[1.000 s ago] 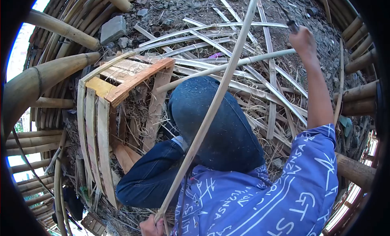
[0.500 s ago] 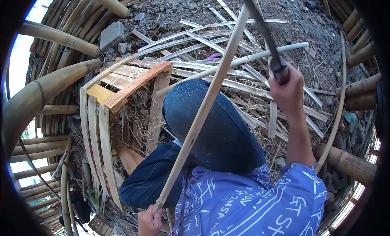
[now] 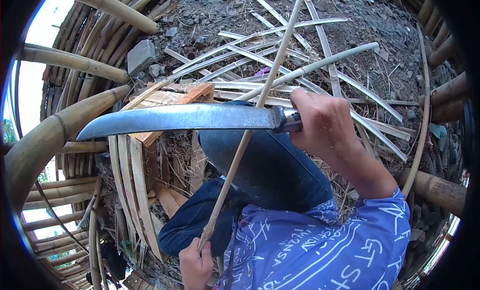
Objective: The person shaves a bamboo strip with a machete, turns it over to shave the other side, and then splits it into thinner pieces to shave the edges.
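Note:
My right hand (image 3: 322,117) is closed round the dark handle of a machete (image 3: 185,119). Its long, wide blade lies level across the view, tip to the left, and overlaps a bamboo strip and my raised knee. Low in the view, my left hand (image 3: 196,265) grips the lower end of that bamboo strip (image 3: 226,190). The strip slants up past my knee to the top of the view, passing behind the blade. Small pale flecks cling to the back of my right hand.
A wooden crate-like frame (image 3: 135,175) stands left of my legs. Many split bamboo strips (image 3: 240,60) lie crossed on the littered ground ahead, with a grey block (image 3: 141,56) at upper left. Thick bamboo poles (image 3: 55,125) rise on the left; another pole (image 3: 440,192) lies at right.
The machete has swung from pointing up and away at upper right to level across my knee, blade pointing left. My right hand came down and inward; the left still holds the strip.

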The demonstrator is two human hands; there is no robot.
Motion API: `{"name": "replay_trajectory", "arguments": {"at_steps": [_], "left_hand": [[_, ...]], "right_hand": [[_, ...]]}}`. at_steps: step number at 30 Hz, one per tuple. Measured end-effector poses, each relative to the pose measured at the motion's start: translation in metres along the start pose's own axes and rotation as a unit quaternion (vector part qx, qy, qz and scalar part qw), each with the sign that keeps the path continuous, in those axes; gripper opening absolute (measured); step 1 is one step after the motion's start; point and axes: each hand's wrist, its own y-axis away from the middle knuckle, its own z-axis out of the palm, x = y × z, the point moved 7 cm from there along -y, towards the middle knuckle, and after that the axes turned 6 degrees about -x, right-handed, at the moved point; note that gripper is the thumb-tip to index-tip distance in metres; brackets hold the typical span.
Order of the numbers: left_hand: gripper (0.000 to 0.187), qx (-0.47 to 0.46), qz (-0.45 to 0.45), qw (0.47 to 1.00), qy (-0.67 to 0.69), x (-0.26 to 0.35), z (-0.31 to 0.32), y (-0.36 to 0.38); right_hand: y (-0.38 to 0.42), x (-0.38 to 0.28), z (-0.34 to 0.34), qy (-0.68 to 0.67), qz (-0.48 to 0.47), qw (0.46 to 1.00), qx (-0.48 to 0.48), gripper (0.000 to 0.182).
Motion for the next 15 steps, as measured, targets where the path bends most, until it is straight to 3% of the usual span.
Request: {"name": "replay_trajectory", "arguments": {"at_steps": [2,6,15], "left_hand": [[0.016,0.038,0.041,0.996,-0.065,0.003,0.001,0.006],[0.018,0.033,0.050,0.996,-0.068,0.011,0.000,0.011],[0.017,0.004,0.042,0.997,-0.063,0.005,0.005,0.023]], "right_hand": [[-0.003,0.002,0.000,0.054,-0.001,0.997,-0.048,0.025],[-0.010,0.014,0.009,0.093,0.002,0.993,-0.080,0.025],[-0.028,0.055,0.017,0.103,0.017,0.994,-0.029,0.023]]}}
